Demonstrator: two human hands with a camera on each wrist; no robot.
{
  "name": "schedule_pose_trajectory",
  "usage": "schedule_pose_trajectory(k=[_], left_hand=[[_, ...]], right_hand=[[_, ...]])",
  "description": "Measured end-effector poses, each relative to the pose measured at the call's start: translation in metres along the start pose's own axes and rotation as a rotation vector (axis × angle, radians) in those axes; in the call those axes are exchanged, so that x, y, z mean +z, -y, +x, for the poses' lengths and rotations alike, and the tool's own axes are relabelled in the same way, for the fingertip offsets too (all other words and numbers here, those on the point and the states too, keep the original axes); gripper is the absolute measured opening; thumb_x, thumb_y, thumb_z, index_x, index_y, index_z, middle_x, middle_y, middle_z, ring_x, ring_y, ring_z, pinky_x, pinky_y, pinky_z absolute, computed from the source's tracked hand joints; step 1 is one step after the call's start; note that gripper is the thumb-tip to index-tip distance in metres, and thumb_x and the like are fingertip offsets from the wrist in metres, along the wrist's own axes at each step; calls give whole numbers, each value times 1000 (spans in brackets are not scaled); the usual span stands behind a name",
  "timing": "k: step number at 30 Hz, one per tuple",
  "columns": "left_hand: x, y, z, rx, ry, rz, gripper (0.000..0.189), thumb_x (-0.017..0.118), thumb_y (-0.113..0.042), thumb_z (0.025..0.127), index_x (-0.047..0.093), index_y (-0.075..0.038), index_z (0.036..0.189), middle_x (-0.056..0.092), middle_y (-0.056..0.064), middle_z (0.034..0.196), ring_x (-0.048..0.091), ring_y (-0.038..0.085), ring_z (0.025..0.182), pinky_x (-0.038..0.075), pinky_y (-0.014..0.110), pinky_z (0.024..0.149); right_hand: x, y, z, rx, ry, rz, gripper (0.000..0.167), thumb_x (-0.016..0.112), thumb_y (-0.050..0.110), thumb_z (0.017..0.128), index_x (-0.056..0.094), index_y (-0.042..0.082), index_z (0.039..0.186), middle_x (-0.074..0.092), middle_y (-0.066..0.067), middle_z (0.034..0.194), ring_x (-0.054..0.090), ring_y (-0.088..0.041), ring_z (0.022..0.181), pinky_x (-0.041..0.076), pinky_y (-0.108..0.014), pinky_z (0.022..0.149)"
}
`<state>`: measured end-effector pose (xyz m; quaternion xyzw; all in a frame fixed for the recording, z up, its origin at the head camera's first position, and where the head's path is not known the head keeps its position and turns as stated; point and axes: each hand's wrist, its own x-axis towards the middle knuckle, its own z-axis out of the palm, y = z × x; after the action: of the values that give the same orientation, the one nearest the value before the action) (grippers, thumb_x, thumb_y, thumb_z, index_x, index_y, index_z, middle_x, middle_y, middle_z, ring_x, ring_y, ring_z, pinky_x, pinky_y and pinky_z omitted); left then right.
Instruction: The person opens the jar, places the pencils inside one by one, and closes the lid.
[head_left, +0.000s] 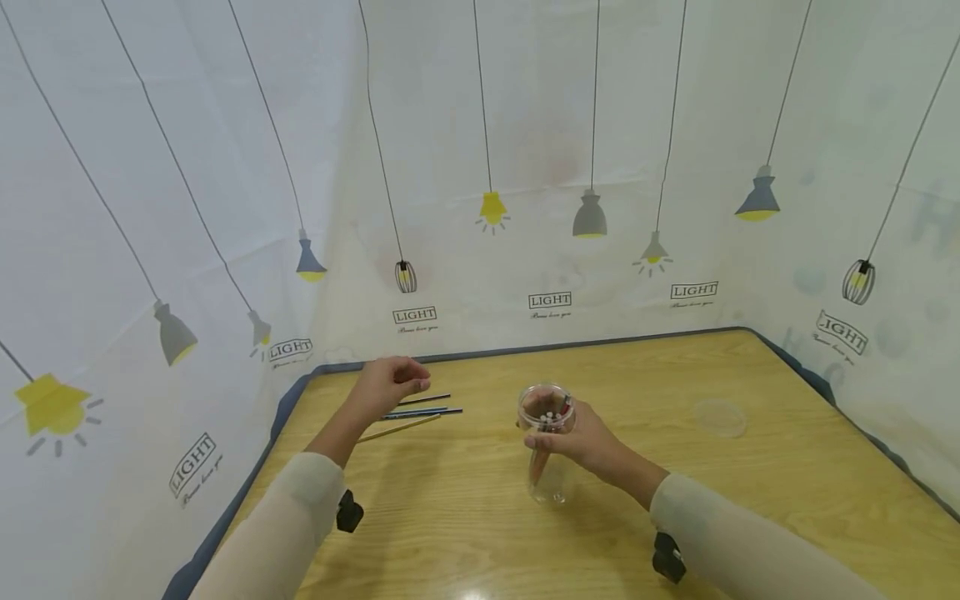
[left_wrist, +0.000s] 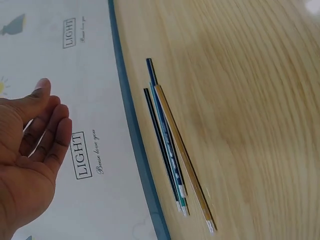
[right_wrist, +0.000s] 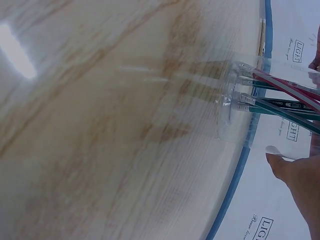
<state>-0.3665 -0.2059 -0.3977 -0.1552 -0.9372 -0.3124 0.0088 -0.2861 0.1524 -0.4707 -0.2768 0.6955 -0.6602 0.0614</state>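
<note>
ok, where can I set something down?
Free: yellow wood-grain table between the slim blue and tan sticks and the clear cylindrical plastic jar; also between jar and clear round disc. Crowded: around sticks, near left hand.

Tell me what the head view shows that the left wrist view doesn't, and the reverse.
Only the head view shows the right hand gripping a clear jar, the slim sticks inside it, the round clear disc lying to the right, and both sleeves.

Only the left wrist view shows the palm side of the left hand and the pale tips of the loose sticks.

Both share that empty hand, the loose sticks, the wooden table and the backdrop printed LIGHT.
</note>
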Motion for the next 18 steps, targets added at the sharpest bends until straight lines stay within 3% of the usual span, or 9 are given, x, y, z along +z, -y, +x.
schedule_pose_trajectory(k=[7,13,18], left_hand=[[5,21,0,-26,31,156,15,78,-22,106,80,-11,116,81,4,110,76,22,106,64,45,95],[11,42,-4,4,49,262,3,78,-9,103,81,-8,105,79,2,99,74,17,93,64,41,86],[16,53,-2,-1,50,366,12,77,-6,103,81,-14,95,78,0,96,72,18,92,63,43,86]], right_hand=[[1,0,0,-2,-6,-12,56,86,15,99,57,0,145,67,-35,141,75,-10,119,61,-24,101],[1,-1,-1,8,-10,-5,58,87,16,99,57,-2,145,67,-36,140,75,-10,119,61,-23,101],[0,-1,-1,3,-6,12,61,85,15,100,53,-5,147,70,-27,140,76,-9,120,61,-23,102]])
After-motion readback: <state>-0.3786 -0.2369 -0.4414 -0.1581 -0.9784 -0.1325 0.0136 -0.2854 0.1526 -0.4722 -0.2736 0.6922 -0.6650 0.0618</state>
